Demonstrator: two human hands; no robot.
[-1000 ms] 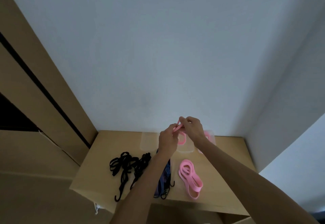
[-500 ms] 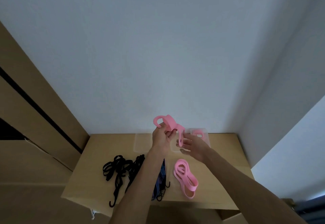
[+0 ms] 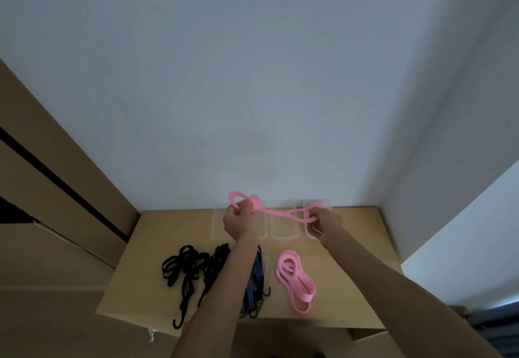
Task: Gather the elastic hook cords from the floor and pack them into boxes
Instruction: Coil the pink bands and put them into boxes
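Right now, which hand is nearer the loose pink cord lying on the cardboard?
Right. The right hand is up over the clear boxes, just behind the loose pink cord; the left hand is farther off to its left. Both grip another pink cord.

The left forearm covered most of the blue cord bundle and part of the left clear box; both arms ran off the lower edge, and the right hand hid its box's contents
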